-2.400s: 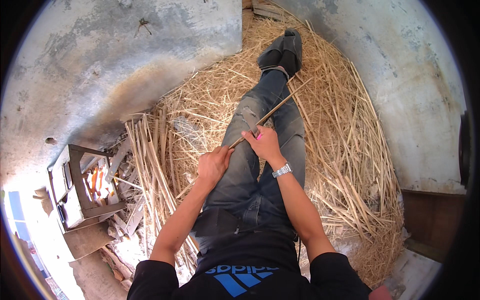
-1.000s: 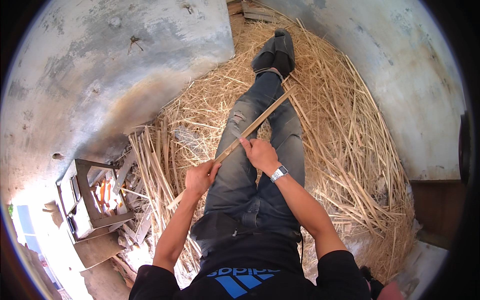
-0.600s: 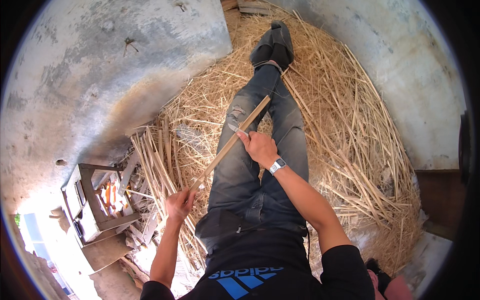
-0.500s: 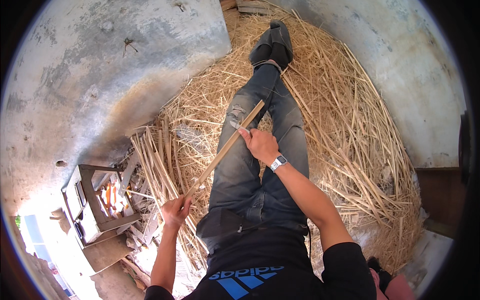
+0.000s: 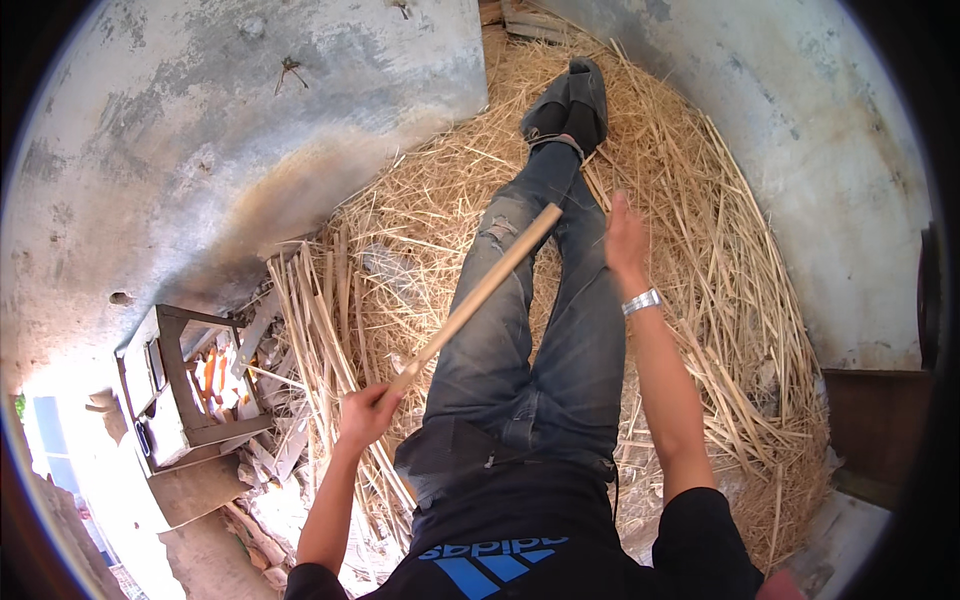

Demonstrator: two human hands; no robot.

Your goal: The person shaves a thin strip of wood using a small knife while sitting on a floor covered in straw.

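Observation:
My left hand (image 5: 366,415) is closed round the near end of a split bamboo strip (image 5: 490,283). The strip slants up and right across my thighs, its far end over my right knee. Out past that end, beside my right knee, my right hand (image 5: 627,242) is up in the air, apart from the strip. It is smeared by motion, with the thumb side upward and the fingers curled. What it holds is hidden here; the knife blade seen in it earlier does not show now. My legs (image 5: 572,330) lie stretched out, ankles crossed.
Pale shavings and thin strips (image 5: 690,270) cover the floor around my legs. A bundle of longer strips (image 5: 310,310) lies at my left. Beyond it stands a wooden frame (image 5: 185,380) with orange-handled things inside. Grey walls (image 5: 380,90) rise at the far left and right.
My right hand has left the strip and moved right, toward the outside of my right knee. The strip stays in my left hand, its far end shifted slightly right. The view has shifted a little.

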